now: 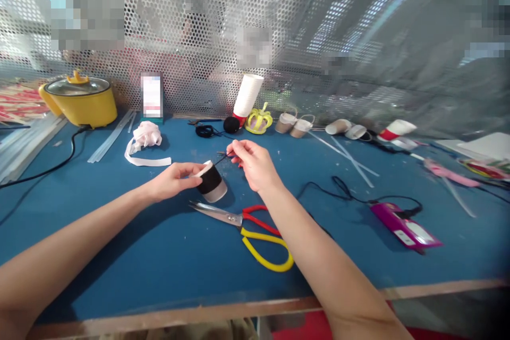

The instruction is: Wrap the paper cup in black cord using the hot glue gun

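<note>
the purple device [384, 215] at the right carries white label patches [419, 232], their print too small to read; the upright phone [152, 96] has a blurred screen. the worktop [159, 260] ends near the person in a bare wooden edge [191, 314], and open blue surface lies between the left forearm and the scissors [229, 217]. these lie open just below the small cup [217, 191], their handles partly under the right forearm. the cup is tilted, banded in black, its side pinched by the left hand's grip [177, 178]. the right hand's grip [255, 162] pinches a black strand [221, 159] running to the cup's rim. behind, white ribbon [147, 135], a black yarn ball [231, 125] and stacked white cups [249, 94] stand before a perforated screen [159, 26]; a black cord [340, 188] loops on the right.
</note>
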Tool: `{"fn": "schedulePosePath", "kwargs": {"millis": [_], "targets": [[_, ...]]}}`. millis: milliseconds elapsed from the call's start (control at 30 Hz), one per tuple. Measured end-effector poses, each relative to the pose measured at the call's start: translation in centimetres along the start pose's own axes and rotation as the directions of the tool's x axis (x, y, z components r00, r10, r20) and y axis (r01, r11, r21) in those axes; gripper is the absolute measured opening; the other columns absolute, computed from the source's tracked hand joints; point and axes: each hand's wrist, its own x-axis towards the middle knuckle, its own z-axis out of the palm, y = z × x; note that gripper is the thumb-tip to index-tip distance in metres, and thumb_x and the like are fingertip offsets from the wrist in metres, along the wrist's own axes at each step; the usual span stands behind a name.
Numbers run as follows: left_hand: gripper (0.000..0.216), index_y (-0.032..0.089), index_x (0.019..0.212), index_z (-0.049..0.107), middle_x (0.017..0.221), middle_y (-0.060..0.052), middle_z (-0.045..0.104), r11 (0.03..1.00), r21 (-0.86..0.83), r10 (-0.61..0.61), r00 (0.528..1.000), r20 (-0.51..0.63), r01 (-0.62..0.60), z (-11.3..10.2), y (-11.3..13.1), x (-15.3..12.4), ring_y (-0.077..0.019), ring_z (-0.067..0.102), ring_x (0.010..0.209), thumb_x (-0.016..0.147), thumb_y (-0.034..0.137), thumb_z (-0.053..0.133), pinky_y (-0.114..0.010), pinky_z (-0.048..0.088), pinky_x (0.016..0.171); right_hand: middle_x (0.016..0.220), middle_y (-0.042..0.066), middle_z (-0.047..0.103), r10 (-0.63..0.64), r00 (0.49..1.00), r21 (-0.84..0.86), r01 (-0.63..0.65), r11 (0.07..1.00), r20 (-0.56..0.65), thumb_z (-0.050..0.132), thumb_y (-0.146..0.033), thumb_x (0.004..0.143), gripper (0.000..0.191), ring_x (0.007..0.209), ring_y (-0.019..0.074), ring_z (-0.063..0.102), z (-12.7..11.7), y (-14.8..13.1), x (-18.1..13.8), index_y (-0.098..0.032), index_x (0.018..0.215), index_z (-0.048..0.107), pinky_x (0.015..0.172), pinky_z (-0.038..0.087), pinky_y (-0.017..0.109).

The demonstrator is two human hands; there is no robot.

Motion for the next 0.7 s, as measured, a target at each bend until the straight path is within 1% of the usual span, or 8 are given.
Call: {"fn": "schedulePosePath", "kwargs": {"millis": [33,100,267,467,700], "targets": [[0.023,0.013,0.081,0.058,0.121,-0.01,0.056,0.999,-0.04,-0.025,1.0,0.003,0.025,0.1,0.0,0.0,-0.0261,0.048,0.115,0.074,0.035,0.058,-0.04,0.032,0.099,0.065,-0.001,0.058,-0.001,1.0,-0.005,0.001,1.0,-0.022,0.063,-0.039,0.066,0.023,0.059,0.0075,0.049,-0.1,0.2,-0.1,-0.016,0.063,0.059,0.052,0.037,0.02],[0.022,0.013,0.079,0.058,0.119,-0.01,0.058,0.994,-0.091,-0.05,0.999,0.019,0.052,0.2,0.0,-0.1,-0.0253,0.051,0.111,0.073,0.033,0.06,-0.04,0.034,0.097,0.064,-0.001,0.057,-0.001,0.999,-0.019,0.0,1.0,-0.047,0.062,-0.039,0.067,0.024,0.057,0.0074,0.049,-0.2,0.6,-0.3,-0.016,0.062,0.058,0.051,0.036,0.02],[0.016,0.013,0.071,0.058,0.119,-0.008,0.058,0.988,-0.154,-0.017,0.999,0.048,0.024,0.4,0.4,-0.3,-0.0239,0.046,0.116,0.073,0.029,0.061,-0.037,0.031,0.099,0.063,0.0,0.057,-0.014,0.997,-0.03,0.012,0.999,-0.077,0.062,-0.039,0.067,0.024,0.059,0.0083,0.049,-0.4,1.3,-0.1,-0.016,0.061,0.058,0.051,0.037,0.02],[0.015,0.012,0.068,0.057,0.126,-0.01,0.053,0.982,-0.189,0.019,0.996,0.092,-0.001,0.5,1.1,-0.5,-0.0247,0.043,0.12,0.075,0.025,0.06,-0.037,0.029,0.1,0.062,0.0,0.057,-0.038,0.998,-0.087,0.033,0.996,-0.05,0.06,-0.04,0.069,0.025,0.058,0.0093,0.049,-0.5,1.7,-0.2,-0.017,0.062,0.058,0.051,0.039,0.022],[0.017,0.011,0.069,0.058,0.127,-0.012,0.051,0.981,-0.191,0.058,0.994,0.098,-0.039,0.7,1.8,-0.8,-0.0284,0.042,0.12,0.074,0.027,0.061,-0.041,0.028,0.1,0.063,0.0,0.057,-0.037,0.999,-0.128,0.034,0.991,-0.017,0.057,-0.039,0.071,0.024,0.059,0.0103,0.05,-0.3,1.9,-0.6,-0.016,0.063,0.057,0.053,0.04,0.023]]}}
